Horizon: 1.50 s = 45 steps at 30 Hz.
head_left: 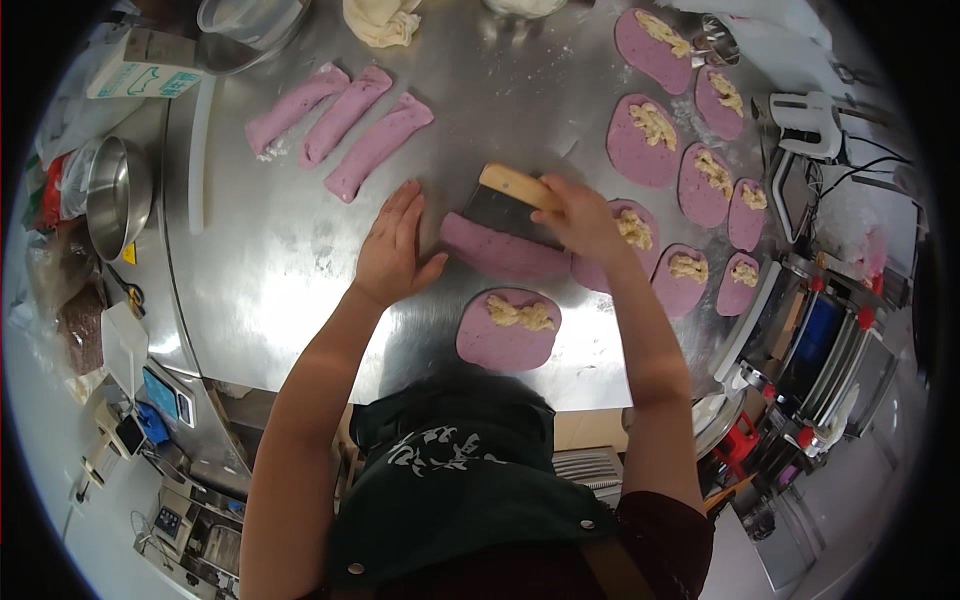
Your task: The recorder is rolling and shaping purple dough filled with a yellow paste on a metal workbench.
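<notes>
Right hand [578, 218] grips wooden-handled scraper [512, 187], blade's lower edge unclear against purple dough roll [505, 250] on surface [270, 300]; left hand [393, 255], fingers extended, is near roll, contact unclear; right wrist partly hides filled dough piece [636, 230].

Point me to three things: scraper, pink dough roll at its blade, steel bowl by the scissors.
Scraper [498, 211]: head view, on the metal blade.
Pink dough roll [504, 251]: head view, on the middle of its upper surface.
Steel bowl [117, 203]: head view, on its inner wall.
</notes>
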Motion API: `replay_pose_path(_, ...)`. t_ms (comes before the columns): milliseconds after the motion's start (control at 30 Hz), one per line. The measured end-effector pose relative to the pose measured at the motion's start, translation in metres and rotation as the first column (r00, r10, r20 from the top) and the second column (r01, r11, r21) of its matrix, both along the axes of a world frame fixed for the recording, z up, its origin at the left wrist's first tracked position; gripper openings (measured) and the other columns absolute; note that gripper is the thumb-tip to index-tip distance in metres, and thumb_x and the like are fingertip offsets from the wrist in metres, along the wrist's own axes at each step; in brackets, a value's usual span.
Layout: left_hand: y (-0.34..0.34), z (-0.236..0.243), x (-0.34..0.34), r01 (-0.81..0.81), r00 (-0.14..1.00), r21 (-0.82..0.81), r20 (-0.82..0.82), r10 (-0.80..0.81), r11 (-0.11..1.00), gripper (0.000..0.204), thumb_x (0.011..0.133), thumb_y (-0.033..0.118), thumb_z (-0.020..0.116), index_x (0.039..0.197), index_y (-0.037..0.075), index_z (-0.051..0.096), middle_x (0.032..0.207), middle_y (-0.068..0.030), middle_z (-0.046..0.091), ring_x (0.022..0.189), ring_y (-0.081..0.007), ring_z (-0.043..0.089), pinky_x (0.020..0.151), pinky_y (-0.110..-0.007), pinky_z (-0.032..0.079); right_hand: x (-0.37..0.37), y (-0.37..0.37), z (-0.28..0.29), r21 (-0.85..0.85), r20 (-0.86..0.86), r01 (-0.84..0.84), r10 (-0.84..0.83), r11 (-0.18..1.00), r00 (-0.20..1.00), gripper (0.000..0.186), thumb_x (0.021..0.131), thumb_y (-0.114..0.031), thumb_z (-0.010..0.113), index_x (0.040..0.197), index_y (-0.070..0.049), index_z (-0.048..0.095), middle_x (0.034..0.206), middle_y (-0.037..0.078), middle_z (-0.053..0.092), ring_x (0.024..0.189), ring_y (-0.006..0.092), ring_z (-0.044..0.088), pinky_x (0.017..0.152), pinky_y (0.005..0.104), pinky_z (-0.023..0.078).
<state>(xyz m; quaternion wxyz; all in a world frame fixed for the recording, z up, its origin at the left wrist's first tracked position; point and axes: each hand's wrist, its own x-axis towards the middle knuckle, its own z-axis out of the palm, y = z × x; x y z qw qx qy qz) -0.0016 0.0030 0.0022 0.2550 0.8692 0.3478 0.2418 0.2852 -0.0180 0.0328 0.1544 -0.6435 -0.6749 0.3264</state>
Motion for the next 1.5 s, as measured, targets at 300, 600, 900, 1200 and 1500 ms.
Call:
replay_pose_path(300, -0.002, 0.004, 0.002, 0.002, 1.0, 0.025, 0.018, -0.003, 1.0, 0.074, 0.071, 0.025, 0.068, 0.128, -0.008, 0.034, 0.133, -0.0276, 0.039, 0.123, -0.044, 0.039, 0.103, -0.046, 0.035, 0.016, 0.01, 0.004, -0.085, 0.04, 0.117, -0.114, 0.989, 0.993, 0.034, 0.077, -0.026, 0.067, 0.104, -0.009, 0.055, 0.087, 0.015, 0.064, 0.084, 0.0349, 0.061, 0.073, 0.0434, 0.047)
replay_pose_path(600, 0.001, 0.001, 0.002, -0.007, 0.999, -0.012, -0.035, 0.006, 1.0, 0.073, 0.072, 0.023, 0.067, 0.129, -0.008, 0.034, 0.133, -0.0279, 0.038, 0.124, -0.0438, 0.039, 0.104, -0.047, 0.034, 0.006, 0.015, -0.005, -0.071, 0.029, -0.017, 0.019, 0.997, 0.999, 0.037, 0.077, -0.026, 0.067, 0.108, -0.009, 0.056, 0.088, 0.013, 0.065, 0.084, 0.0317, 0.063, 0.074, 0.0413, 0.047)
replay_pose_path(900, 0.0, -0.003, -0.001, -0.008, 1.0, 0.006, 0.007, 0.008, 1.0, 0.07, 0.073, 0.02, 0.064, 0.129, -0.008, 0.033, 0.134, -0.0279, 0.038, 0.124, -0.0441, 0.039, 0.104, -0.048, 0.033, -0.021, 0.006, -0.007, -0.095, -0.049, -0.069, 0.064, 0.993, 0.997, 0.04, 0.074, -0.024, 0.071, 0.108, -0.009, 0.056, 0.089, 0.014, 0.064, 0.084, 0.0342, 0.061, 0.072, 0.0418, 0.047)
replay_pose_path(1200, 0.001, 0.001, -0.001, -0.017, 1.0, 0.011, 0.001, 0.017, 1.0, 0.068, 0.074, 0.017, 0.063, 0.129, -0.008, 0.033, 0.134, -0.0279, 0.038, 0.124, -0.044, 0.039, 0.104, -0.047, 0.034, -0.01, 0.017, 0.003, -0.042, 0.0, -0.004, 0.004, 0.999, 1.0, 0.036, 0.075, -0.024, 0.069, 0.106, -0.009, 0.057, 0.086, 0.014, 0.065, 0.084, 0.0343, 0.062, 0.072, 0.0436, 0.047)
replay_pose_path(1500, -0.014, 0.02, 0.022, 0.177, 0.983, 0.038, -0.065, -0.175, 0.983, 0.055, 0.072, 0.022, 0.068, 0.121, 0.004, 0.051, 0.133, -0.0157, 0.045, 0.123, -0.0312, 0.044, 0.105, -0.047, 0.034, -0.033, 0.017, 0.006, -0.128, -0.045, -0.077, 0.071, 0.989, 0.996, 0.035, 0.075, -0.021, 0.069, 0.106, -0.009, 0.058, 0.086, 0.014, 0.065, 0.084, 0.0331, 0.062, 0.073, 0.0423, 0.047)
